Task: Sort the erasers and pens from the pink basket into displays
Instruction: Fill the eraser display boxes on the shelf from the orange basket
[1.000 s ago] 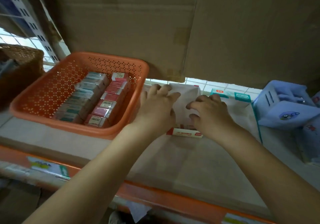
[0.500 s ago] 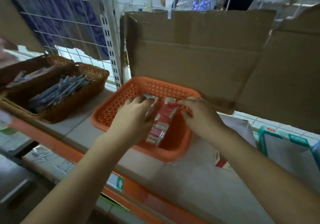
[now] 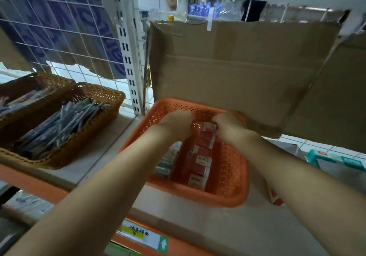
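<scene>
Erasers (image 3: 200, 162) stand in rows in the orange basket (image 3: 227, 200); my right hand (image 3: 229, 127) pinches the farthest red eraser (image 3: 209, 127), whether my left hand (image 3: 176, 125) holds anything I cannot tell, and I should seat it flush.

shelf (image 3: 95, 156): pale, orange edge (image 3: 29, 184) | back: white wire grid (image 3: 69, 43) (cardboard (image 3: 237, 67) at right) | upright (image 3: 126, 57): slotted

Left hand (image 3: 175, 126), right hand (image 3: 229, 129) deeper (in basket (image 3: 235, 178)).

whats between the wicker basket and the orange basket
Only bare shelf, with the white slotted upright standing at the back of the gap, seen in the head view.
</scene>
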